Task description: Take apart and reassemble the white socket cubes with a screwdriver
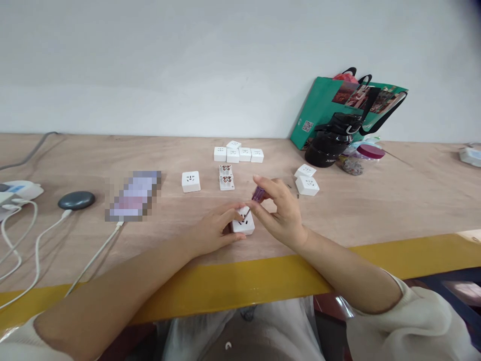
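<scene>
Left hand (212, 229) grips a white wall socket (243, 226), right hand (281, 213) pinching a purple-handled screwdriver (258, 194), tip right down on its face!

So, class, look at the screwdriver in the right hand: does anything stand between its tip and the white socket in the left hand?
Nothing visible does. The right hand holds the purple-handled screwdriver, its thin shaft reaching the face of the white socket, which the left hand grips.

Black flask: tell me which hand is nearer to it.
Right hand: nearer, below and left of the black flask in the head view. Left hand: farther, beyond the right hand from the flask.
</scene>
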Motion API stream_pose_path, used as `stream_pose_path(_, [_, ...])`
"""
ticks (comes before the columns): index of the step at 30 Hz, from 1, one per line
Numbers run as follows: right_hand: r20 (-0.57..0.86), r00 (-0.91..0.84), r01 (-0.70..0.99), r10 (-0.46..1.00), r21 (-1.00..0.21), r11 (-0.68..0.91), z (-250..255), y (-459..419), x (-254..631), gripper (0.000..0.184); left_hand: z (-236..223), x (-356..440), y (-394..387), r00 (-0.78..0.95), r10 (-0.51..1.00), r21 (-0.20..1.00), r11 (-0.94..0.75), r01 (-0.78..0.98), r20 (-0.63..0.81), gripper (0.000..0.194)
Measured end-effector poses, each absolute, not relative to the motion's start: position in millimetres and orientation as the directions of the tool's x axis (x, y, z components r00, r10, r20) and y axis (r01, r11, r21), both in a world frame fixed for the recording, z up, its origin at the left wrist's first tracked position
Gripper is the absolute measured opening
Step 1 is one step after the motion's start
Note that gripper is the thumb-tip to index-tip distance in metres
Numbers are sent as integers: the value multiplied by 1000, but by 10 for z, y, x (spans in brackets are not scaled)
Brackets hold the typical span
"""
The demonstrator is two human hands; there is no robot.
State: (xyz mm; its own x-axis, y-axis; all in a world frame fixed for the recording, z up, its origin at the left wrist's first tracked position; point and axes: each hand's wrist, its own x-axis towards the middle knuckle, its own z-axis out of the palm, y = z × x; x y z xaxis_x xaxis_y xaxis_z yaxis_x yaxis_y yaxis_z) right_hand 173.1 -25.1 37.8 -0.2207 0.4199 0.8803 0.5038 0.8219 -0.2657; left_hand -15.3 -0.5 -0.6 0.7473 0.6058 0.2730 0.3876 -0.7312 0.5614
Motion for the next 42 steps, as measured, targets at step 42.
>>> stream_pose_path(42, [863,-182,433,471,-359,827,323,-258,1718,49,-32,-146,20,741,606,576,-728,371,289,24])
